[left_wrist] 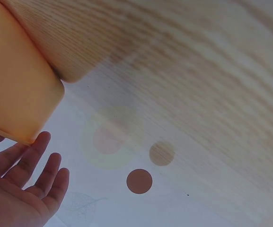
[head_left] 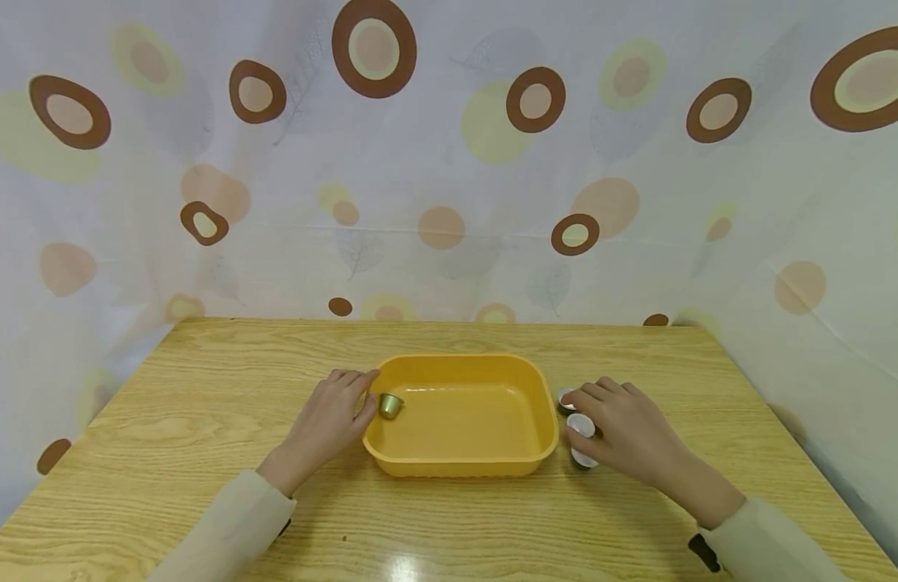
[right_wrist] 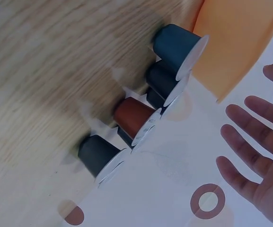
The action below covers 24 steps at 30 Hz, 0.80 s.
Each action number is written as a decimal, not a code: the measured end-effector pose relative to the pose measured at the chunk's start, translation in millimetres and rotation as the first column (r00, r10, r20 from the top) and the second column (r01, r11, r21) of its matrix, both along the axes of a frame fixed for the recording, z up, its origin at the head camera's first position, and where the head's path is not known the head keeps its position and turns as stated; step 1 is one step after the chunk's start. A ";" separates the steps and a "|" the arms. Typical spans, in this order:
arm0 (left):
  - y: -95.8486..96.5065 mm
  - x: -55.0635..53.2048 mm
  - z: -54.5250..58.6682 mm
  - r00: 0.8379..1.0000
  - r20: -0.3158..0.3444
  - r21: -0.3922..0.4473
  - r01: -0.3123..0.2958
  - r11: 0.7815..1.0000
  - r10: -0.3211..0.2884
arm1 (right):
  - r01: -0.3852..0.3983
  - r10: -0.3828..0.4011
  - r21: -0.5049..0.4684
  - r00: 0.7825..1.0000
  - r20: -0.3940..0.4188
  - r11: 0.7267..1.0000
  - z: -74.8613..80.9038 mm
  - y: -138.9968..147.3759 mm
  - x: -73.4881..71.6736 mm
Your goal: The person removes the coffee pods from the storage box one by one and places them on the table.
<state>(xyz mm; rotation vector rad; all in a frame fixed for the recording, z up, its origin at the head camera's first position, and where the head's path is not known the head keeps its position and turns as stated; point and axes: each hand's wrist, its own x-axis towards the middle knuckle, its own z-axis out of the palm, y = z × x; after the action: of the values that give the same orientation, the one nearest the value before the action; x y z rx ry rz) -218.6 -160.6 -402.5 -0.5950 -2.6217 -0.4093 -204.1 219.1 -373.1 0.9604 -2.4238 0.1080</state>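
Note:
My left hand [head_left: 334, 412] is at the left rim of a yellow plastic basin [head_left: 463, 467], thumb over the inside edge and fingers along the outer side. In the left wrist view the fingers [left_wrist: 27, 165] meet the rim's corner. A gold coffee capsule [head_left: 390, 406] lies in the basin, beside that thumb. My right hand [head_left: 626, 428] hovers over coffee capsules to the right of the basin, fingers spread and holding nothing. The right wrist view shows a teal capsule [right_wrist: 174, 45], a brown capsule [right_wrist: 131, 116] and a black capsule [right_wrist: 97, 153], with dark ones among them.
The basin stands on a wood-grain table [head_left: 449, 533]. A patterned cloth [head_left: 449, 162] with circles hangs behind the table and along its sides. White lids of the capsules [head_left: 581, 426] show partly under the right hand.

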 end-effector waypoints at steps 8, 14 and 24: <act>-0.7 -0.1 -0.1 1.000 -0.013 0.006 0.010 1.000 -0.010 | -0.022 0.022 -0.003 1.000 0.008 1.000 0.9 -14.1 -8.5; -0.4 0.2 -0.2 1.000 -0.006 0.007 0.009 1.000 -0.009 | -0.038 0.038 0.001 0.999 0.013 0.999 -1.3 -25.5 -13.2; -0.5 0.8 -0.8 1.000 0.006 0.015 0.001 1.000 -0.001 | -0.058 0.058 0.005 0.998 0.037 0.998 -5.9 -48.0 -21.4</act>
<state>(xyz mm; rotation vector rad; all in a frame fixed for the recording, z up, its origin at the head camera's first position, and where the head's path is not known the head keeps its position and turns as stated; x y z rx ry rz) -217.8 -161.1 -403.3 -0.5914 -2.6221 -0.4309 -225.5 171.1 -379.0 1.0409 -2.4318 0.1405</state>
